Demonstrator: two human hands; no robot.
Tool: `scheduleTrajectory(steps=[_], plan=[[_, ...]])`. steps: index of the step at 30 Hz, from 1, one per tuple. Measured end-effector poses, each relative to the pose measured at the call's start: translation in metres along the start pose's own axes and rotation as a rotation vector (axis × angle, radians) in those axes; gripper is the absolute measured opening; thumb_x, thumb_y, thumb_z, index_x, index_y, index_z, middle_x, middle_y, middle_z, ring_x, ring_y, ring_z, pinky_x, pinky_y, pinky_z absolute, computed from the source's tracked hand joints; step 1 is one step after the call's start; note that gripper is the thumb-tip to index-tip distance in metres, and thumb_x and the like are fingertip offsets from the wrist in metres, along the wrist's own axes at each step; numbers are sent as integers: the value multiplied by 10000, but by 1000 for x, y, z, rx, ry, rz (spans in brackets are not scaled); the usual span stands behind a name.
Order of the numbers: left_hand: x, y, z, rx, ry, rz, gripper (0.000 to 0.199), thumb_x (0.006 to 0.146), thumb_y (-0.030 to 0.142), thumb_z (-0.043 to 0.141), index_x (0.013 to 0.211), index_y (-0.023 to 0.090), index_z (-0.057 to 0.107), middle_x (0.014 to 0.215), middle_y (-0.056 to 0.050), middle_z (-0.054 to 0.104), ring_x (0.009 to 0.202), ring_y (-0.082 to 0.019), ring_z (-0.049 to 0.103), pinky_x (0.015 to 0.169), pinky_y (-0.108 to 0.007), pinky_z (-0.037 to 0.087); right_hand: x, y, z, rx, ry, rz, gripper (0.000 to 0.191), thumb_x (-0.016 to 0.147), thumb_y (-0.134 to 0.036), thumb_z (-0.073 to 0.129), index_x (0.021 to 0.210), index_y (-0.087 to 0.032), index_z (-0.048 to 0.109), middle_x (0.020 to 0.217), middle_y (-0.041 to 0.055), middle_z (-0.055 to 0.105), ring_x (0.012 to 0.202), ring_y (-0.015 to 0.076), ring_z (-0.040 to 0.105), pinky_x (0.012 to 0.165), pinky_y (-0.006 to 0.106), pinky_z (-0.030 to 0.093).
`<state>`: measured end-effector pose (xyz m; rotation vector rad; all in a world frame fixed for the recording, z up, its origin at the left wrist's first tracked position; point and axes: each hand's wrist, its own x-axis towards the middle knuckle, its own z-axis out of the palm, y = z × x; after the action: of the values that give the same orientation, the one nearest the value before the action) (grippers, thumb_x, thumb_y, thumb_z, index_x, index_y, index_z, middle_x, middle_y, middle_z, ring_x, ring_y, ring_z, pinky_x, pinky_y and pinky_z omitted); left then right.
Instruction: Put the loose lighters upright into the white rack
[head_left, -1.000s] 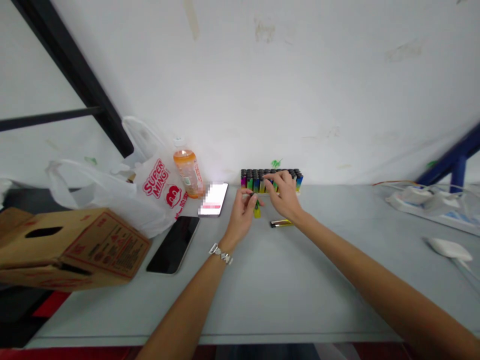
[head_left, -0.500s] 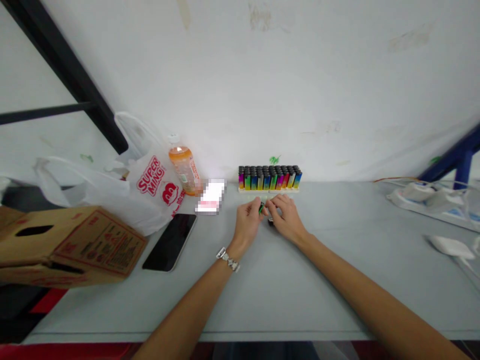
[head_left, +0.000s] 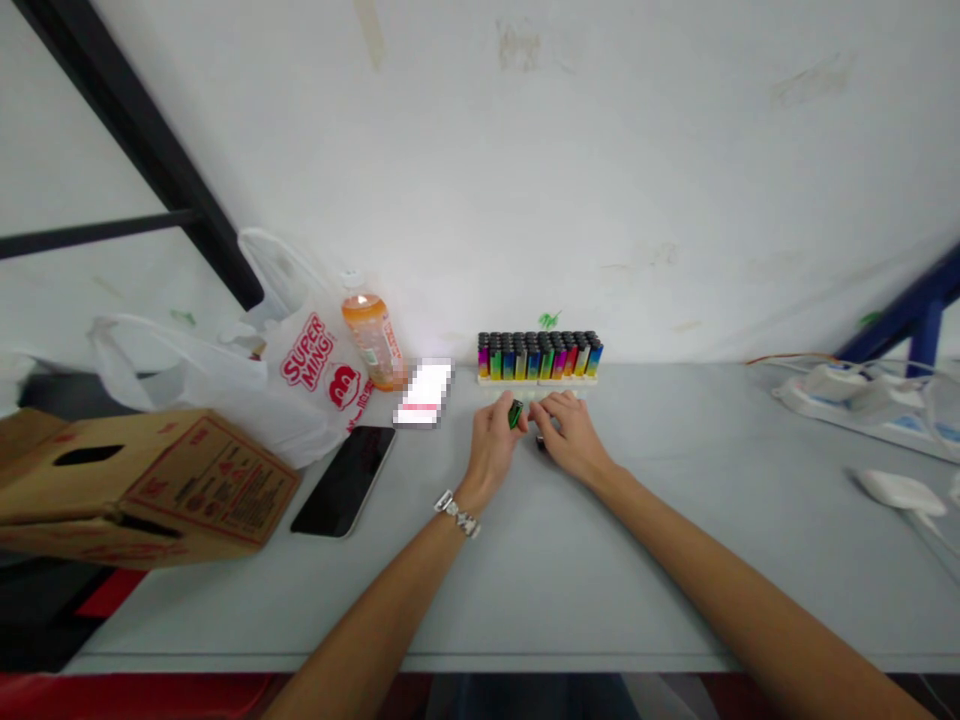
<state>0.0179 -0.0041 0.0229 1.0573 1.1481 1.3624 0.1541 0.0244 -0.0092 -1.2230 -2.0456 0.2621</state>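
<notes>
My left hand (head_left: pixel 492 436) is closed around a small green lighter (head_left: pixel 515 414) with dark ends, held tilted just above the table. Close on its right, my right hand (head_left: pixel 568 428) has its fingers curled, thumb and fingertips near the lighter. Under the right palm a small black object (head_left: pixel 540 442) pokes out; most of it is hidden, and I cannot tell whether the hand grips it or covers it. Just beyond both hands, rows of colourful lighters (head_left: pixel 540 357) with black tops stand upright in a pale tray (head_left: pixel 540 381) against the wall.
To the left lie a black phone (head_left: pixel 343 482) and a blurred white item (head_left: pixel 424 392). An orange drink bottle (head_left: pixel 375 340), a white plastic bag (head_left: pixel 300 370) and a cardboard box (head_left: pixel 217 485) stand there too. A power strip (head_left: pixel 870 405) and white charger (head_left: pixel 900 492) are at the right.
The left hand has turned and shifted slightly left, so more of the green lighter shows and it sits farther from the right fingertips. The right hand has barely moved.
</notes>
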Motion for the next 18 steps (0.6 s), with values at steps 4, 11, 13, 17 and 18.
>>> scheduleTrajectory(steps=[4,11,13,17,18], plan=[[-1,3,-2,-26,-9,-26,651,787,765,454,507,178,495,429,55,304,404,-62,259,418,-229,186,0,-2,-1,6,-8,10,400,1035,-359,396,738,-203,615,805,45,640,869,214,531,819,367,331],[0,3,-3,16,-8,14,664,827,729,387,470,179,490,425,39,318,395,-65,257,418,-243,165,-1,-4,-3,26,-27,25,412,1041,-355,390,761,-206,652,832,39,674,907,215,540,826,368,315],[0,4,-2,33,10,14,597,835,643,420,462,180,477,430,38,329,401,-66,263,425,-244,178,-1,-4,-3,23,-29,22,415,1041,-357,391,756,-206,651,824,36,675,899,212,540,823,367,314],[1,2,0,67,41,33,432,807,430,448,450,188,424,435,39,337,413,-66,278,439,-237,213,-1,-3,-2,24,-26,16,421,1041,-357,392,744,-203,648,810,34,673,901,210,542,816,364,310],[1,1,0,72,38,40,409,800,398,439,450,189,413,435,40,336,414,-66,279,440,-234,215,-1,-3,-2,22,-25,17,424,1041,-356,391,740,-203,646,807,35,673,901,210,542,812,364,309]])
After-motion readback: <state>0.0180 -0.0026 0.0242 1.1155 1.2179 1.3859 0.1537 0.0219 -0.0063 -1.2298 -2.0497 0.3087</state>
